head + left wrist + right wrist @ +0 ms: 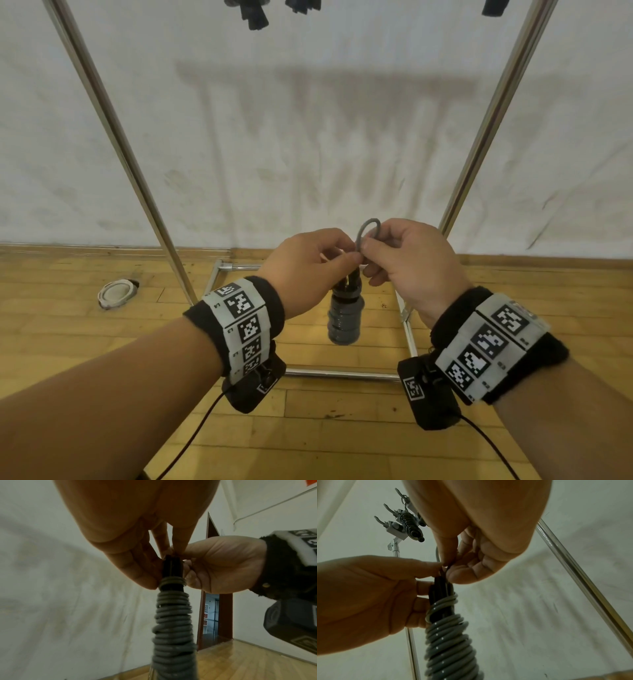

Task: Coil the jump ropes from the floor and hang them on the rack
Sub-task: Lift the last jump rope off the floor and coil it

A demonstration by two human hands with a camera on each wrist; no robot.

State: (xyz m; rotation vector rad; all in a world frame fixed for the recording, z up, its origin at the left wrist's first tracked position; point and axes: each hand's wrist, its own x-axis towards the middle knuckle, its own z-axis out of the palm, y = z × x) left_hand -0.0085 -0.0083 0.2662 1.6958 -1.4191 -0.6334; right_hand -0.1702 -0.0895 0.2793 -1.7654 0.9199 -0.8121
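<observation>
While the left hand [310, 270] grips the coiled jump rope [343, 320] hanging upright just below both hands, the right hand [407, 263] pinches its small grey loop [368, 230] above; the rack [144, 181] hooks lie overhead.

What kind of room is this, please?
Probably a gym or sports hall. The wooden strip floor suggests it, as do the metal rack with coiled ropes already hanging and the grey jump rope wound around its handles.

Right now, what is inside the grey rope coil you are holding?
Black handles stick out of the top of the grey rope coil, held by the left hand. The right hand pinches a small rope loop. Their lower parts are covered.
</observation>
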